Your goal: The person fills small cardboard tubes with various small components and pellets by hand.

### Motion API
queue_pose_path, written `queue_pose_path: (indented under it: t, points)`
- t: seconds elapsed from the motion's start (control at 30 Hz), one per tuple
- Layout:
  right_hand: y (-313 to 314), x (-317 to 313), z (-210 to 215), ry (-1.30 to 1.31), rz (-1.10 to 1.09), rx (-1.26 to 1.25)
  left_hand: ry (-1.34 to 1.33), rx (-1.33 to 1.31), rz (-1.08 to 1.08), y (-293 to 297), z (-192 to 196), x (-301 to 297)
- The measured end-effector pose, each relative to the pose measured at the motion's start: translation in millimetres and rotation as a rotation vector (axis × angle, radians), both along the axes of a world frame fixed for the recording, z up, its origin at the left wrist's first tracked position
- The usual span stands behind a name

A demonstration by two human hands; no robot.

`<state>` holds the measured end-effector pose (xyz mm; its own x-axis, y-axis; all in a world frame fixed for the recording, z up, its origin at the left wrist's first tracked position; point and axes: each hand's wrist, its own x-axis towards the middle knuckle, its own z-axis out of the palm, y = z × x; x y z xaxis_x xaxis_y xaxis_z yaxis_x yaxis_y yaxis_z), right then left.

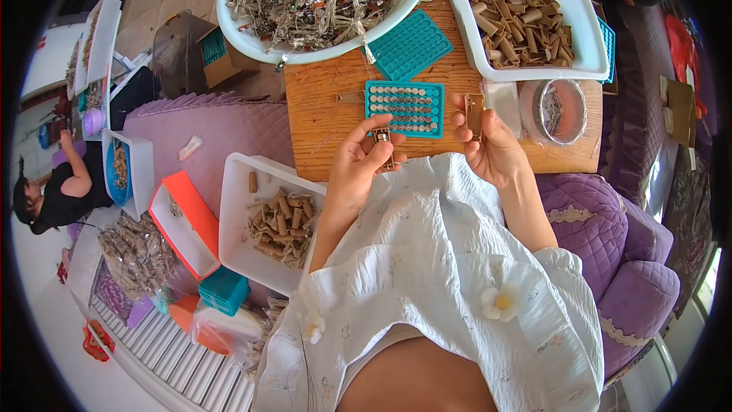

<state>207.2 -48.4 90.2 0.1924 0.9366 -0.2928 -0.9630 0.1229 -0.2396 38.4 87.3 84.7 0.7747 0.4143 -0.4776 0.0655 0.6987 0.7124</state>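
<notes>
My left hand is closed on a brown plastic casing, whose open side shows small metallic parts inside. Between the fingertips and thumb of my right hand is another brown casing piece, held upright. Just beyond and between both hands, a teal tray holds rows of round silver button cells; several pockets at its right side are unfilled. A second teal tray lies behind it. Left of the filled tray, a small tan piece rests on the wooden table.
A pale basin of tangled wire strings stands far left, and a white tub of brown casings far right. A clear round container sits on the right. Near left are a white bin of tan pieces and an orange box. Another person sits far left.
</notes>
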Motion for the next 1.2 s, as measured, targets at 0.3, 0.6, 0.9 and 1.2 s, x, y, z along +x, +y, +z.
queue_pose_path:
  t: [0.3, 0.6, 0.9, 1.2]
  points:
    - [13.4, -13.5, 33.5, 0.288, -0.111, 0.034, -0.178, -0.146, 0.151, 0.6, 27.8, 6.5]
    - [16.1, -28.2, 46.0, -0.258, -0.099, -0.186, -0.171, 0.014, 0.305, -2.0, 32.4, 8.7]
    - [31.0, -53.4, 46.6, -0.723, -0.129, -0.372, -0.151, 0.186, 0.399, -11.7, 39.3, 6.4]
    - [38.3, -65.0, 52.7, -0.909, -0.149, -0.330, -0.226, 0.292, 0.347, -12.7, 40.1, 2.7]
